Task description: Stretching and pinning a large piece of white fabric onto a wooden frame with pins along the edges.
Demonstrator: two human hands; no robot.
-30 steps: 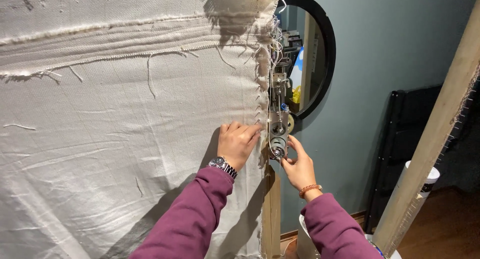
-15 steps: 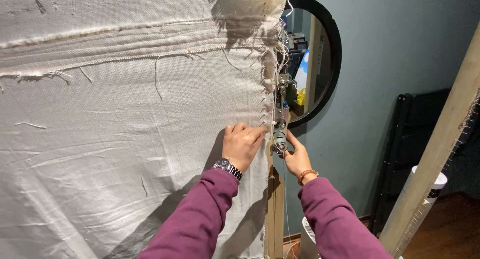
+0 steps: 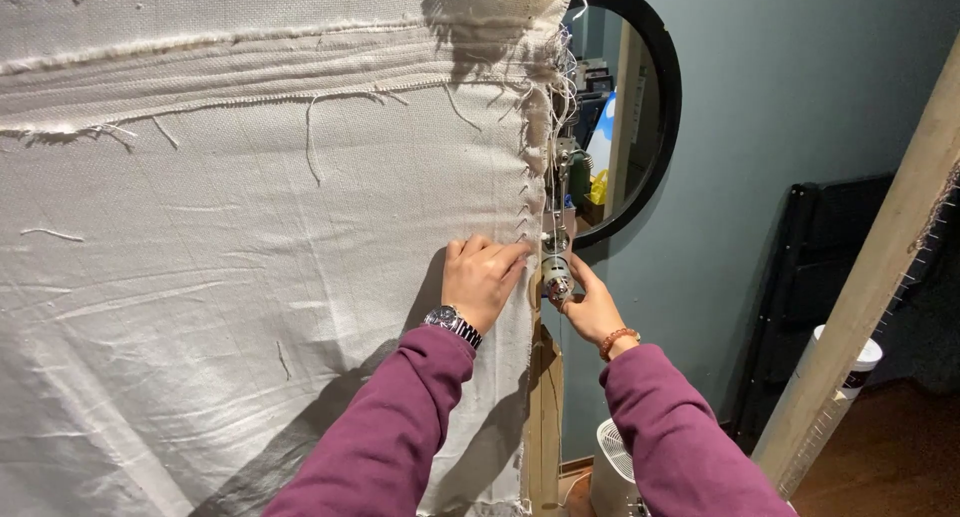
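Cloth (image 3: 230,277) hangs stretched on a wooden frame (image 3: 545,407). Left hand (image 3: 483,280) lies flat on the cloth at its right edge, fingers together, pressing it toward the frame post. Right hand (image 3: 592,307) is just right of the post, gripping a small metal tool (image 3: 555,275) against the cloth edge. Round mirror (image 3: 640,107) is behind the post, upper right; white fan (image 3: 612,467) sits by the post's base.

At two o'clock we see a round black-framed wall mirror (image 3: 668,97); at five o'clock, a white slatted plastic fan (image 3: 612,467) beside a slanted pale wooden beam (image 3: 870,297).
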